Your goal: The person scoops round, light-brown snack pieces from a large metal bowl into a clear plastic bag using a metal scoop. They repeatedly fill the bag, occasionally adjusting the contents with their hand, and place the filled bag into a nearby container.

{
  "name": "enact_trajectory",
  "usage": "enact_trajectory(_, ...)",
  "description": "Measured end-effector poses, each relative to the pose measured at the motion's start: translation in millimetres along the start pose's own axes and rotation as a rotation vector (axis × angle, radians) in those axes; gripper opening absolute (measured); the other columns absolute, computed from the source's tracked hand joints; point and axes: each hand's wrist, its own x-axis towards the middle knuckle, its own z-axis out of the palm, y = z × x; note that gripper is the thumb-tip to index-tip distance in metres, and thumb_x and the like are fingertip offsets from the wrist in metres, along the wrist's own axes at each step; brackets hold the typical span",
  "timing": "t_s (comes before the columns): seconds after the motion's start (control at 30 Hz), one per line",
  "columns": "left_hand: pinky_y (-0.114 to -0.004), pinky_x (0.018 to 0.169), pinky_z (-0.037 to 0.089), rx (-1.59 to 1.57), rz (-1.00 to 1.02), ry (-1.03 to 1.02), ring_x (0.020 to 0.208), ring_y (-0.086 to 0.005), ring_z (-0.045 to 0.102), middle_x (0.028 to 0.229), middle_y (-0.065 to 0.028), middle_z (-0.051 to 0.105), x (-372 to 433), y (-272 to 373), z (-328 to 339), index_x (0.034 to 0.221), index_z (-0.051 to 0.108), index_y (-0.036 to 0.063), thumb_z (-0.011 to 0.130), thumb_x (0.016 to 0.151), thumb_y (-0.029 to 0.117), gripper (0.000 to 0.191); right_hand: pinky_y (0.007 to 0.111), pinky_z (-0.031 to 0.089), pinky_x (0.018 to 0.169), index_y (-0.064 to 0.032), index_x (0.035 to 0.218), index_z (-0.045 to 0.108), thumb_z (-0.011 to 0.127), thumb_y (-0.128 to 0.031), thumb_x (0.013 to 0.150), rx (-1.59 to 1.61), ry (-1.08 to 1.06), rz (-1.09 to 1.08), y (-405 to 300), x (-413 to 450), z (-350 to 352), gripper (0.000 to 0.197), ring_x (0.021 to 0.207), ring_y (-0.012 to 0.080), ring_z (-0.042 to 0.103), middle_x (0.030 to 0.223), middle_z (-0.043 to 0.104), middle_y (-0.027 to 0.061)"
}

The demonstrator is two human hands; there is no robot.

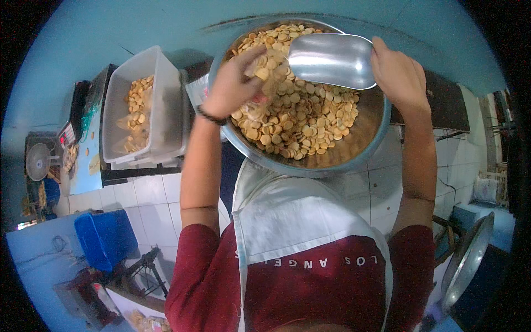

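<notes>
A large metal bowl point(369, 137) in front of me holds many small round biscuits point(307, 120). My right hand point(400, 76) grips the handle end of a metal scoop point(332, 60), which lies level over the far right part of the bowl. Over the bowl's left part, my left hand point(238, 83) has its fingers around a clear plastic bag point(269, 79) with biscuits in it. The bag is blurred, and the scoop's front edge is at its upper right side. A dark band circles my left wrist.
Left of the bowl stands a translucent plastic bin point(166, 120) with filled bags. Beyond it, a digital scale point(66, 135) and more bagged biscuits point(70, 157) sit by a blue surface. A blue crate point(105, 238) stands lower left, a fan point(38, 162) far left, a round metal lid or tray point(468, 265) lower right.
</notes>
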Motion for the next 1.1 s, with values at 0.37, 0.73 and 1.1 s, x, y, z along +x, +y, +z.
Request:
enact_trajectory(0.37,-0.015,0.055,0.048,-0.264,0.172,0.247,0.061,-0.0022,0.056,0.146,-0.0195,0.041,-65,40,-80,0.137,0.043,-0.0069,0.047,0.076,-0.007,0.061,0.044,0.054,0.063,-0.0053,0.086,0.070,0.056,-0.014,0.082,-0.179,-0.546,-0.214,23,-95,240,0.017,0.074,0.0289,0.071,0.079,0.071,0.0137)
enact_trajectory(0.73,-0.016,0.052,0.051,-0.193,0.131,0.364,0.059,-0.0019,0.057,0.145,-0.0221,0.041,-85,37,-84,0.137,0.042,-0.0093,0.047,0.074,-0.007,0.063,0.051,0.049,0.081,-0.0119,0.120,0.055,0.051,-0.022,0.086,0.426,-0.610,0.154,-33,-134,265,0.036,0.092,0.0401,0.065,0.097,0.067,0.0218)
enact_trajectory(1.1,-0.017,0.052,0.048,-0.022,-0.102,0.197,0.059,-0.0032,0.057,0.143,-0.0187,0.046,-76,-5,-109,0.140,0.045,-0.0006,0.045,0.074,-0.008,0.066,0.052,0.049,0.079,-0.0113,0.128,0.051,0.051,-0.030,0.092,0.706,-0.232,0.222,-16,-95,228,0.041,0.091,0.0437,0.063,0.099,0.066,0.0228)
